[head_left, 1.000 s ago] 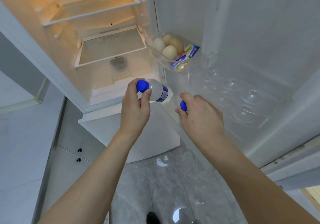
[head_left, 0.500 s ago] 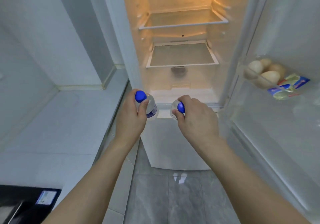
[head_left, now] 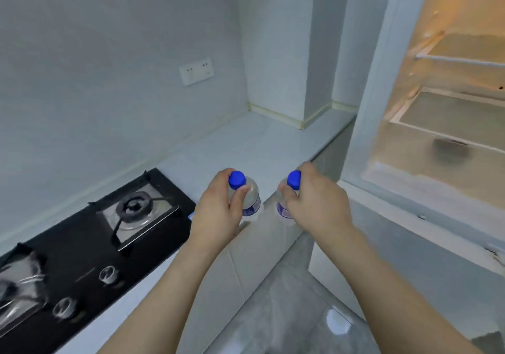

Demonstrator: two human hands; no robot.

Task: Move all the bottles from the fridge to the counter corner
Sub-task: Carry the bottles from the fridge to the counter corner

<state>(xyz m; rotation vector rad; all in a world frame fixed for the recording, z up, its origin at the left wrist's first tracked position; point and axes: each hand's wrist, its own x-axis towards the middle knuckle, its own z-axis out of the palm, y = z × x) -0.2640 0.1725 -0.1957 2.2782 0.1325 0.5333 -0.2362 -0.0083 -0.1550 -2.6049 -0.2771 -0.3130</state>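
My left hand [head_left: 218,211] grips a clear water bottle [head_left: 250,195] with a blue cap and blue label, held upright over the front edge of the white counter [head_left: 246,145]. A second clear bottle [head_left: 284,206] with a blue cap is gripped near its neck by my right hand [head_left: 319,203], just past the counter's front edge. The counter corner [head_left: 262,118] lies beyond both hands, against the walls. The open fridge [head_left: 437,140] stands at the right, its lit shelves bare where visible.
A black gas hob [head_left: 90,241] with a burner and knobs fills the counter's left part. A wall socket [head_left: 196,71] sits above the counter. A wall pillar [head_left: 314,80] stands between the corner and the fridge. Grey floor tiles [head_left: 287,312] lie below.
My view has swung left from the fridge to the counter. Both hands have carried their bottles from in front of the fridge to the counter's front edge.
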